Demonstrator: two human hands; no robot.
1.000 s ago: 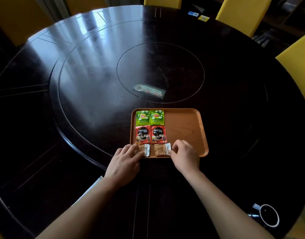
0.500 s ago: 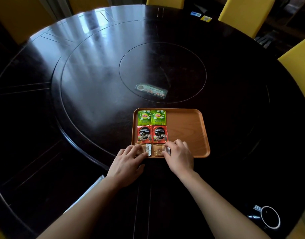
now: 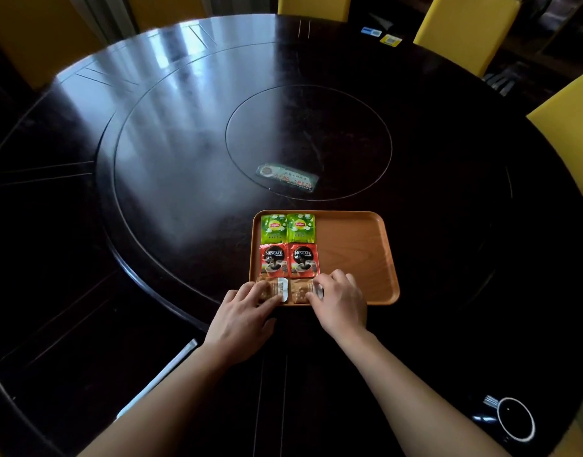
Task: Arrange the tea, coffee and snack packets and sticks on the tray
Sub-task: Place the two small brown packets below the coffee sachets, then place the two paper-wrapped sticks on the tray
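Note:
A wooden tray (image 3: 356,252) lies on the dark round table. Along its left side sit two green Lipton tea packets (image 3: 287,228) at the far end, two red Nescafe coffee packets (image 3: 289,260) in the middle, and two clear snack packets at the near edge. My left hand (image 3: 242,319) rests its fingertips on the left snack packet (image 3: 277,287). My right hand (image 3: 341,303) has its fingers on the right end of the right snack packet (image 3: 300,290). Both packets lie flat on the tray, partly hidden under my fingers.
A flat printed packet (image 3: 287,177) lies on the table's centre disc beyond the tray. A dark cup with a white rim (image 3: 514,420) stands at the near right table edge. Yellow chairs (image 3: 461,28) ring the far and right sides. Two small cards (image 3: 381,36) lie at the far edge.
My right hand has slid left onto the end of the right snack packet. My left hand has stayed on the left snack packet. The view has shifted slightly.

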